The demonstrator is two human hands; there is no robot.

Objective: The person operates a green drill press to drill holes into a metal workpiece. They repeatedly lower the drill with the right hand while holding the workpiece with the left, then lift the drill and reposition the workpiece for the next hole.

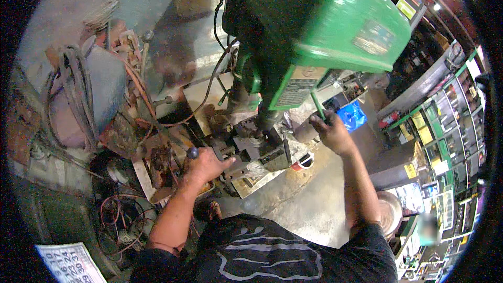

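Drill-feed step, likely: right hand (335, 135) grasps green lever (317, 103), left hand (205, 166) near black knob (192, 152), grip unclear; next calls for steady pull.

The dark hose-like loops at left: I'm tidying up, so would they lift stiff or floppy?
The dark loops would probably sag, since they hang in long curves; their thickness suggests some springiness. Several strands bundled together may feel fairly heavy.
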